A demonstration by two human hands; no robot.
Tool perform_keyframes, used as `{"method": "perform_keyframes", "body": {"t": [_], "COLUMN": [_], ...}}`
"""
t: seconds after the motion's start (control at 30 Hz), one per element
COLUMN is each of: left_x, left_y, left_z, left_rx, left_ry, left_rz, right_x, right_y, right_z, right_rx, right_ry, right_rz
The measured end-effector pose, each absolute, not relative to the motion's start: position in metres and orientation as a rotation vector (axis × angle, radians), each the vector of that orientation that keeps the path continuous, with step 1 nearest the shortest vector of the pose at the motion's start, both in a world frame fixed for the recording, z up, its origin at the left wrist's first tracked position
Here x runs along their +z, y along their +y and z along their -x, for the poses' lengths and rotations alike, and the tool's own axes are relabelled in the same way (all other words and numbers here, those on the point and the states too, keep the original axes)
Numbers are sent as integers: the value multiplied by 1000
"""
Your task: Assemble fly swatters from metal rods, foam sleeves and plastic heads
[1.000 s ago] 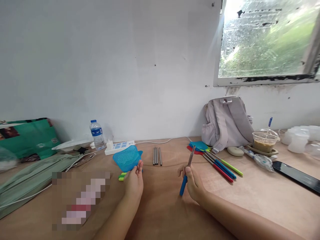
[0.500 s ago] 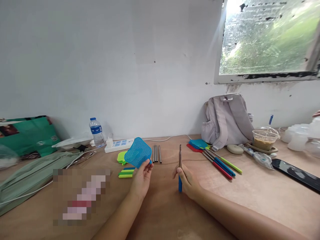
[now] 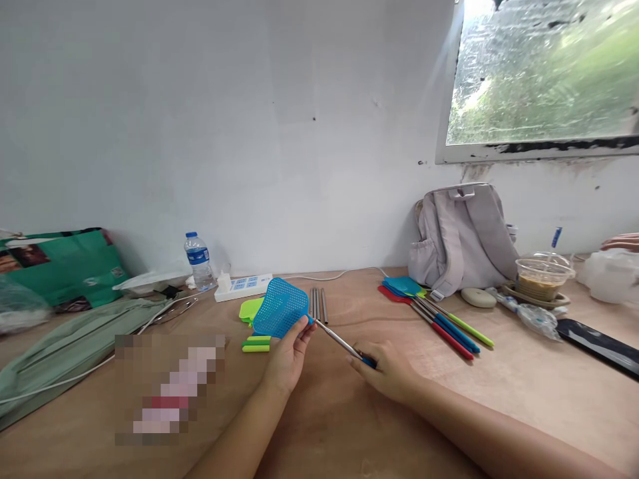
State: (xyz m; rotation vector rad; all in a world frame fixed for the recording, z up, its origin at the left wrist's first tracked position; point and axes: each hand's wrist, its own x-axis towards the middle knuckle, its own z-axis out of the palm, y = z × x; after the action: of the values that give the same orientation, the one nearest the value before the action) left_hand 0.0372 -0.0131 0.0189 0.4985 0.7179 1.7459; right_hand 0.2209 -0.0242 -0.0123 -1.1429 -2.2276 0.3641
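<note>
left hand [image 3: 287,359] pinched blue swatter head [image 3: 279,315], right hand [image 3: 387,372] gripped metal rod [image 3: 335,338] touching the head, both near the backpack [image 3: 464,236]

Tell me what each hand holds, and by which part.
Left hand: blue swatter head, by its lower edge near the neck. Right hand: metal rod, by its blue handle end.

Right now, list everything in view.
blue swatter head: one, blue, left hand
rod: one, steel, blue grip, right hand
green swatter head: one, green, behind blue one
sleeves: few, green, by left hand
loose rods: about three, grey, centre back
finished swatters: three, red, blue, green, right of centre
backpack: one, grey, against wall
bottle: one, clear, back left
power strip: one, white, beside bottle
phone: one, black, far right
left hand: one, gripping head
right hand: one, gripping rod
</note>
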Motion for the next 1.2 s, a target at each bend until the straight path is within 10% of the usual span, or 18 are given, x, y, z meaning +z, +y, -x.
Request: {"method": "perform_keyframes", "body": {"t": [1.2], "left_x": [12], "left_y": [-10], "left_z": [-31], "left_rx": [1544], "left_ry": [925], "left_rz": [-784], "right_x": [-18], "right_y": [-26], "right_z": [-217], "right_rx": [350], "right_ry": [-2245], "right_rz": [1174]}}
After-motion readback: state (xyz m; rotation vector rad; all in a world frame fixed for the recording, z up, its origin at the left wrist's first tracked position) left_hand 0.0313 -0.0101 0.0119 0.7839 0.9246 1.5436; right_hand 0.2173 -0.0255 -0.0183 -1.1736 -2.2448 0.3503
